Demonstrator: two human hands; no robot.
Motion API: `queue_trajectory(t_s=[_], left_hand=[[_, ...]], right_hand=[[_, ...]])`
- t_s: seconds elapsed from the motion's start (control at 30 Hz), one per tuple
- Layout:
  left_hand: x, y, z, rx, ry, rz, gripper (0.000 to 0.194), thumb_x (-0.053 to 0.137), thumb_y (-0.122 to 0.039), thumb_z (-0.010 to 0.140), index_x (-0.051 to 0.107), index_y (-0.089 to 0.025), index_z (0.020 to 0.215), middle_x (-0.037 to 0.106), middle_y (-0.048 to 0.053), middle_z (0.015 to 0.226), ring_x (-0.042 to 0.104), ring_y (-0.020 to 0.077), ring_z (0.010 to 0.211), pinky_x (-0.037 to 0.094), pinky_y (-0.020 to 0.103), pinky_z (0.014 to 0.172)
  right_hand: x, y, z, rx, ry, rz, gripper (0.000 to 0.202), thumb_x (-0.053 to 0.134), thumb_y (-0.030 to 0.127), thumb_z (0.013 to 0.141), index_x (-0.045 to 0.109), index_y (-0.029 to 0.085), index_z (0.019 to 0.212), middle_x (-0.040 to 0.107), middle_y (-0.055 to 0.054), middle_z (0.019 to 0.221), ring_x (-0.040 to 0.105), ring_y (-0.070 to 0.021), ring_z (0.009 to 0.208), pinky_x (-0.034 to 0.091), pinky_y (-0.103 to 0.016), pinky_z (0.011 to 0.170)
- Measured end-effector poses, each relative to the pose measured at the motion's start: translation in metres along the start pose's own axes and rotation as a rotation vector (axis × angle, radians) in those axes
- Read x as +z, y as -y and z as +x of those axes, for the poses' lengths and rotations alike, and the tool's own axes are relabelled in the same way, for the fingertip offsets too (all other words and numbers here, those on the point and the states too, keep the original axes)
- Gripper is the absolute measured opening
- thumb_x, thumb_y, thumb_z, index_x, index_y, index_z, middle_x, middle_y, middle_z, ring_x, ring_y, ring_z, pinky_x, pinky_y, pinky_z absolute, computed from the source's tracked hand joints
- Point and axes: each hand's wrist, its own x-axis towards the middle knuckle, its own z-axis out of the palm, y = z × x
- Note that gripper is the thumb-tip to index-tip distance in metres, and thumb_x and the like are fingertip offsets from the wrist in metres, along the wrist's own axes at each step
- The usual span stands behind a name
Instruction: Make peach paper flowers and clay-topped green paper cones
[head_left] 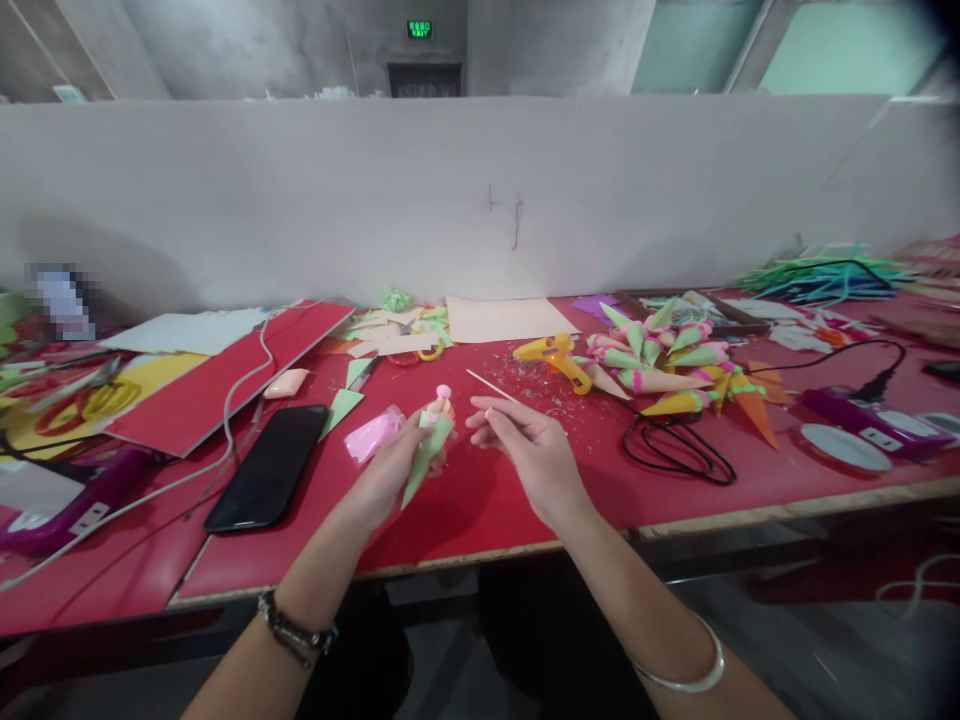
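Note:
My left hand [409, 450] is closed around a light green paper cone [426, 462] whose point hangs down; a small pink ball [443, 392] shows at its top. To the right, my right hand [525, 445] has its thumb and index finger pinched on a tiny pink piece [490, 413], close to the cone but apart from it. A thin pale stick [489, 384] passes by the right fingers; whether they hold it I cannot tell. Beside my left hand lies a clear packet of pink material [373, 434] on the red table [480, 510].
A black phone [268, 468] lies at the left. Behind my hands are scissors [429, 350], paper scraps and a yellow glue gun [555, 360]. Several finished-looking paper cones [660, 360] are piled at the right, near a coiled black cable [679, 460] and a white dish [844, 448].

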Motion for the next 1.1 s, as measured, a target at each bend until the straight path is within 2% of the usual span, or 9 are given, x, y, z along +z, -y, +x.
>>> queue_trajectory(t_s=[0.13, 0.3, 0.4, 0.5, 0.57, 0.7, 0.8, 0.97, 1.1], left_hand=[[0.004, 0.000, 0.000, -0.016, 0.067, -0.118, 0.023, 0.046, -0.015, 0.068, 0.048, -0.019, 0.091, 0.050, -0.003, 0.062, 0.043, 0.0068, 0.047, 0.036, 0.018, 0.046], [0.013, -0.003, -0.006, -0.049, 0.124, -0.188, 0.037, 0.048, -0.010, 0.062, 0.045, -0.018, 0.098, 0.053, -0.002, 0.073, 0.045, 0.0059, 0.051, 0.038, 0.018, 0.049], [0.015, -0.002, -0.007, -0.070, 0.128, -0.187, 0.035, 0.047, -0.010, 0.062, 0.045, -0.018, 0.097, 0.051, -0.002, 0.069, 0.045, 0.0066, 0.051, 0.039, 0.019, 0.051], [0.017, 0.000, -0.007, -0.084, 0.115, -0.211, 0.030, 0.046, -0.009, 0.063, 0.046, -0.018, 0.092, 0.049, -0.003, 0.066, 0.045, 0.0059, 0.052, 0.039, 0.018, 0.052], [0.018, 0.000, -0.008, -0.093, 0.105, -0.230, 0.031, 0.047, -0.008, 0.062, 0.046, -0.018, 0.092, 0.049, -0.004, 0.066, 0.044, 0.0053, 0.051, 0.038, 0.018, 0.052], [0.022, 0.001, -0.009, -0.106, 0.099, -0.246, 0.033, 0.049, -0.009, 0.061, 0.047, -0.017, 0.093, 0.049, -0.004, 0.066, 0.043, 0.0048, 0.050, 0.037, 0.018, 0.052], [0.027, 0.001, -0.012, -0.053, 0.062, -0.218, 0.033, 0.049, -0.008, 0.059, 0.047, -0.016, 0.091, 0.050, -0.003, 0.064, 0.043, 0.0057, 0.051, 0.036, 0.019, 0.052], [0.033, 0.001, -0.016, 0.020, 0.050, -0.143, 0.052, 0.052, -0.005, 0.058, 0.044, -0.019, 0.108, 0.049, -0.005, 0.066, 0.042, 0.0055, 0.051, 0.033, 0.019, 0.051], [0.034, 0.002, -0.018, 0.022, 0.073, -0.119, 0.067, 0.053, -0.006, 0.059, 0.036, -0.022, 0.121, 0.050, -0.005, 0.069, 0.042, 0.0055, 0.053, 0.033, 0.019, 0.052]], right_hand=[[0.001, 0.001, -0.001, 0.029, 0.005, 0.010, 0.014, 0.056, 0.028, 0.076, 0.065, 0.018, 0.080, 0.064, 0.001, 0.065, 0.057, -0.0076, 0.054, 0.048, -0.021, 0.054], [-0.001, 0.000, 0.000, 0.007, -0.051, 0.005, 0.019, 0.058, 0.030, 0.075, 0.061, 0.017, 0.061, 0.054, 0.005, 0.049, 0.045, -0.0031, 0.040, 0.037, -0.016, 0.042], [-0.001, 0.000, 0.000, 0.030, -0.053, 0.058, 0.011, 0.061, 0.027, 0.072, 0.066, 0.018, 0.072, 0.060, 0.003, 0.055, 0.052, -0.0058, 0.047, 0.045, -0.018, 0.050], [0.001, 0.000, 0.000, 0.069, -0.005, 0.147, 0.016, 0.063, 0.026, 0.070, 0.067, 0.019, 0.084, 0.068, -0.001, 0.071, 0.062, -0.0112, 0.065, 0.051, -0.026, 0.067], [0.001, 0.000, -0.001, 0.073, 0.017, 0.172, 0.016, 0.063, 0.027, 0.070, 0.066, 0.019, 0.085, 0.068, -0.001, 0.075, 0.064, -0.0122, 0.070, 0.052, -0.027, 0.070], [0.001, 0.001, -0.001, 0.087, -0.006, 0.109, 0.014, 0.064, 0.029, 0.068, 0.059, 0.018, 0.074, 0.067, -0.001, 0.065, 0.064, -0.0122, 0.060, 0.053, -0.026, 0.061], [0.000, 0.002, -0.001, 0.063, -0.011, 0.016, 0.017, 0.065, 0.030, 0.068, 0.054, 0.017, 0.069, 0.064, 0.001, 0.057, 0.060, -0.0112, 0.050, 0.050, -0.024, 0.052], [-0.001, 0.003, 0.000, -0.031, -0.021, -0.042, 0.011, 0.063, 0.026, 0.069, 0.061, 0.018, 0.076, 0.064, 0.000, 0.067, 0.061, -0.0112, 0.060, 0.050, -0.024, 0.060], [-0.002, 0.003, -0.001, -0.029, -0.020, -0.070, 0.013, 0.057, 0.029, 0.074, 0.061, 0.017, 0.072, 0.061, 0.001, 0.059, 0.057, -0.0098, 0.053, 0.050, -0.023, 0.056]])
